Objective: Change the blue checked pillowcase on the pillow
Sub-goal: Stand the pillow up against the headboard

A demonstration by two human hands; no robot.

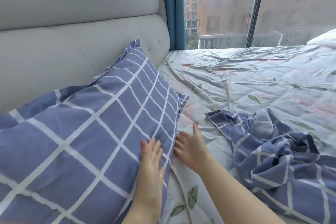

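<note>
Against the grey padded headboard (72, 51) at far left leans the pillow (54, 151), fully dressed in a blue checked pillowcase (127, 100) whose frilled border shows along its right edge. On the case near the pillow's lower right edge lies the left hand (151, 162): grip spread, fingers straight and flat, pinching nothing. Just beside it, the right hand (190, 147) has its grip likewise spread, palm turned toward the pillow's side and fingertips touching the edge seam, low over the floral bedsheet (254, 78). Further right, well apart from the pillow, a crumpled pillowcase (281, 160) of the same check lies empty on the sheet; which of the two is the fresh one cannot be told. A white pillow (323, 39) sits at the far right edge, before the window (227, 5).

Judged step: squaring and smoothing the covered pillow. To do it well, press outward from the centre with flat palms so the filling reaches each corner, run the right hand along the seam to straighten the frill, and check that the opening is tucked; its position is not visible from this angle.
</note>
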